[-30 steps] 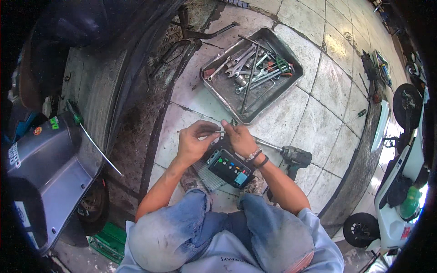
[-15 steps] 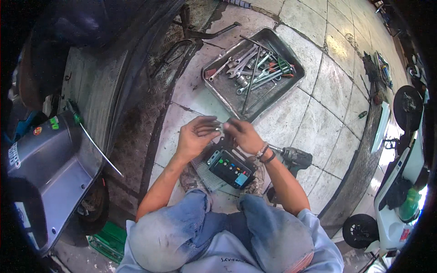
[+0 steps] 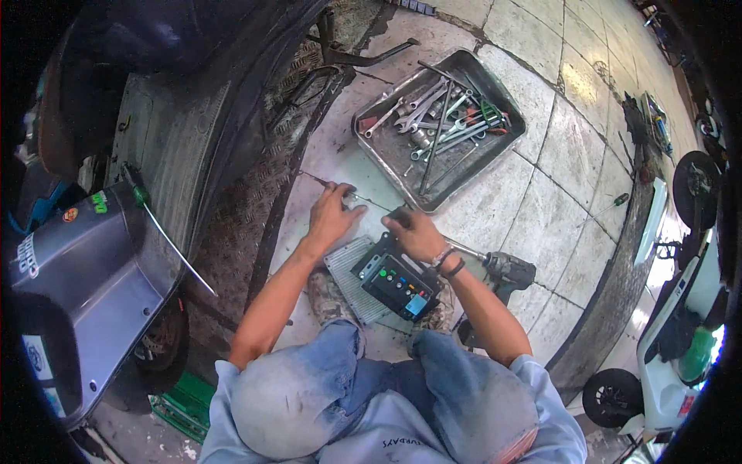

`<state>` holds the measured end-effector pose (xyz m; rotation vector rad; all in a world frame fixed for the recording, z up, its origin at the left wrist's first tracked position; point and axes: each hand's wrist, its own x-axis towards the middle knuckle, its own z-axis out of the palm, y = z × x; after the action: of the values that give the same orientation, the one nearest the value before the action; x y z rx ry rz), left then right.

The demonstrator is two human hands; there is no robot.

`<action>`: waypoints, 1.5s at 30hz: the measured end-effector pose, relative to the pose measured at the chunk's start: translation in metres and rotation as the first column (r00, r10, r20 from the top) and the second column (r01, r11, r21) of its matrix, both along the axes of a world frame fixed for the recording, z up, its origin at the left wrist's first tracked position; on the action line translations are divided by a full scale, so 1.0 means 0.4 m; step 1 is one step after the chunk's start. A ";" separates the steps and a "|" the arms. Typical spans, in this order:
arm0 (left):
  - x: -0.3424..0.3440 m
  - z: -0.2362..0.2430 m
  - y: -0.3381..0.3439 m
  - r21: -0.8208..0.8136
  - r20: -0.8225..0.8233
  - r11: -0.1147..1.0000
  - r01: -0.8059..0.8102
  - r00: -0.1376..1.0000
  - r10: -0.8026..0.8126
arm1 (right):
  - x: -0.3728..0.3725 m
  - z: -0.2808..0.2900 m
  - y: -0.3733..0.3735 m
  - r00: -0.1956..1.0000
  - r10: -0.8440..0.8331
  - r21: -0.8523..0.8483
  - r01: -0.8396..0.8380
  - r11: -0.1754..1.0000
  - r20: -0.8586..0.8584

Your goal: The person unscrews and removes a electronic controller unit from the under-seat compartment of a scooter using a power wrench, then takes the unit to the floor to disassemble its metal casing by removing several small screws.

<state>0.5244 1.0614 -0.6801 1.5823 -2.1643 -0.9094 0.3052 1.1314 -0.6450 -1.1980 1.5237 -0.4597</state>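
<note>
My left hand point(image 3: 332, 220) is low over the pale floor tiles, thumb and curled fingers apart, with nothing I can make out between them. To its right, my right hand point(image 3: 417, 236) has thumb and fingertips drawn together; anything in them is too small or hidden to name. Just below that hand lies a black box-shaped unit point(image 3: 396, 286) with small coloured parts and a light blue patch on its face. It rests partly over a grey ribbed metal plate point(image 3: 348, 267), between my feet. Beside my right wrist is a dark cordless driver point(image 3: 510, 271) with a long metal shaft.
A worn metal tray point(image 3: 379, 166) holding several wrenches, sockets and rods stands ahead. A dark metal stand point(image 3: 371, 56) is at the far left. Grey scooter bodywork point(image 3: 93, 271) crowds the left side; a green case point(image 3: 182, 406) lies below it. Another vehicle's wheel point(image 3: 612, 396) is at right.
My hands, close together before over a small shiny piece, have moved apart. The left has gone left and up to the tiles; the right has shifted slightly right and down. The view has shifted a little.
</note>
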 end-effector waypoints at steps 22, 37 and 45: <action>0.097 -0.055 0.012 0.395 -0.260 0.902 -0.173 0.921 0.290 | 0.108 -0.043 -0.055 0.967 0.085 -0.237 -0.144 0.961 -0.241; 0.037 0.117 0.016 0.693 -0.486 0.719 -0.058 0.699 0.525 | 0.058 0.049 -0.056 0.994 -0.061 -0.236 0.080 0.968 0.087; -0.034 0.180 0.033 0.661 -0.565 0.750 -0.020 0.644 0.516 | 0.042 0.131 -0.042 0.955 -0.224 -0.208 0.264 0.942 0.196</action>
<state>0.5107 1.0747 -0.6082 1.3603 -1.0437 -1.8569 0.3220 1.1147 -0.5927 -1.1165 1.5055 -0.9069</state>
